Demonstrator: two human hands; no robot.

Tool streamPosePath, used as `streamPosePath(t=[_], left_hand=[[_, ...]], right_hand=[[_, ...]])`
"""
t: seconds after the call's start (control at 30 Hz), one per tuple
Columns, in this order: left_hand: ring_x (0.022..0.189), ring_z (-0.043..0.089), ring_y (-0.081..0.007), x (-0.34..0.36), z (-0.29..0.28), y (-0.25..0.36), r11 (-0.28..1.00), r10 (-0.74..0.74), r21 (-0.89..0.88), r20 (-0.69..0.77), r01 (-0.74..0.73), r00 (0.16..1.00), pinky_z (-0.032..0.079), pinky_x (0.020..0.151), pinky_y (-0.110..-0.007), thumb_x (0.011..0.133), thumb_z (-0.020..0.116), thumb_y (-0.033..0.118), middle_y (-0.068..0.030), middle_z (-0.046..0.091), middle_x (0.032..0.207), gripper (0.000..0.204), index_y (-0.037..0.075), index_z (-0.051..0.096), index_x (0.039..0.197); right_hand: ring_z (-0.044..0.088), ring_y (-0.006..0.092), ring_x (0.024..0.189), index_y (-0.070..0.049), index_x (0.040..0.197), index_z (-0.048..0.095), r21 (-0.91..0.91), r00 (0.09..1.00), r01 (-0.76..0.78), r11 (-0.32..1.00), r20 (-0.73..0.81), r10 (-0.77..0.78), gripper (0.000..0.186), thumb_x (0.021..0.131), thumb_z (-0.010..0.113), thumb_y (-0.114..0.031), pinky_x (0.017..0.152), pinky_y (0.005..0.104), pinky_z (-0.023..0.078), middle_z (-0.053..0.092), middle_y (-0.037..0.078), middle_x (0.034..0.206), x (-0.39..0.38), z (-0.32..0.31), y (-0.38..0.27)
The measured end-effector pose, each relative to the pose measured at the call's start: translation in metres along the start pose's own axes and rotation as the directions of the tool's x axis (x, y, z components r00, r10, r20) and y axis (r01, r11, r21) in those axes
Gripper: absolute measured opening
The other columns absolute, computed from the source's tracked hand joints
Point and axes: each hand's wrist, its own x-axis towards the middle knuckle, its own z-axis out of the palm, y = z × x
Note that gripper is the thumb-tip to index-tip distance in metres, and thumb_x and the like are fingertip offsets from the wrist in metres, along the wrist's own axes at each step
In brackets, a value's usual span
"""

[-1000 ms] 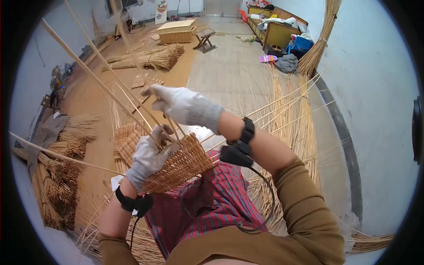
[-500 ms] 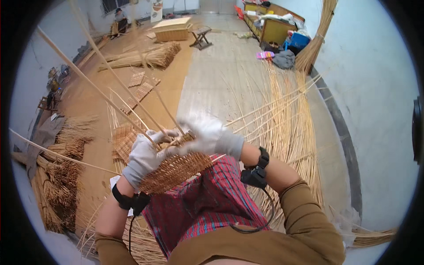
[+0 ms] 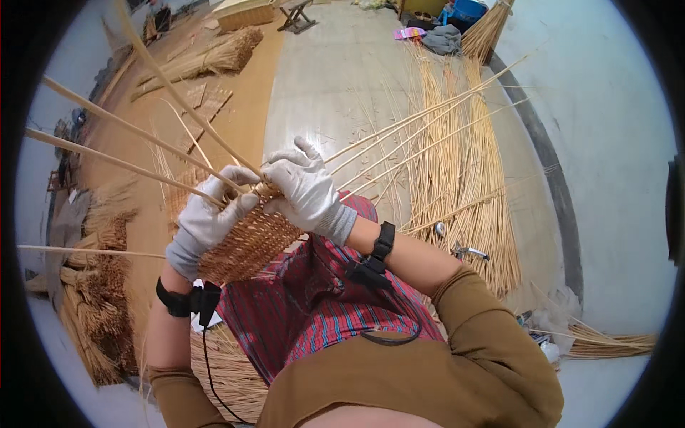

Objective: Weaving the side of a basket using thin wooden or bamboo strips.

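Wickerwork [image 3: 250, 246] is held in a tilted position above the striped cloth [image 3: 314, 278] on the lap. By the left hand [image 3: 207, 220] it is grasped at the left part of its upper edge. By the right hand [image 3: 308, 189] the right end of the same edge is pinched; whether a loose strand is also caught there cannot be told, because the place is covered by the fingers. Three thick rods [image 3: 146, 55] are spread from this edge to the upper left of the wickerwork. To the right of the wickerwork, a long heap of canes [image 3: 464, 175] is laid on the floor [image 3: 317, 78].

It is judged that the edge is being finished, with a rod being bent or bound at the corner. The flat weave seems mostly done, while the rods are left long. For the next move, a firm grasp by the left hand would be called for, so that a rod can be bent and tucked by the right hand without being cracked.
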Motion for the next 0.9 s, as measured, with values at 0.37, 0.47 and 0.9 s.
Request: streamPosePath(t=[0.37,0.47,0.9], left_hand=[[0.094,0.067,-0.0247,-0.011,0.037,-0.011,0.948,0.153,0.317,-0.518,0.022,0.842,0.053,0.081,-0.039,0.092,0.074,0.029,-0.0103,0.071,0.102,0.034,0.002,0.065,0.110],[0.094,0.066,-0.0233,-0.009,0.031,-0.015,0.972,0.138,0.234,-0.606,0.010,0.784,0.053,0.082,-0.039,0.090,0.075,0.025,-0.0093,0.071,0.105,0.035,0.000,0.064,0.112],[0.099,0.063,-0.0232,-0.006,0.004,0.032,0.912,0.257,0.383,-0.247,-0.150,0.934,0.048,0.092,-0.037,0.072,0.087,0.017,-0.0071,0.065,0.100,0.038,0.006,0.070,0.105]], right_hand=[[0.069,0.0280,0.100,-0.006,0.129,0.052,0.677,0.969,0.239,0.696,-0.116,-0.220,0.047,0.089,0.073,-0.017,0.088,0.0367,0.055,0.069,0.012,0.105,0.124,-0.059,-0.103],[0.069,0.0268,0.099,-0.006,0.131,0.050,0.671,0.980,0.024,0.741,0.130,-0.149,0.044,0.093,0.069,-0.018,0.086,0.0362,0.057,0.069,0.013,0.104,0.136,-0.045,-0.107],[0.054,0.0155,0.069,-0.010,0.121,0.051,0.997,0.765,-0.040,-0.063,0.071,0.639,0.023,0.107,0.049,-0.029,0.088,0.0513,0.057,0.044,-0.002,0.071,-0.003,-0.031,0.023]])
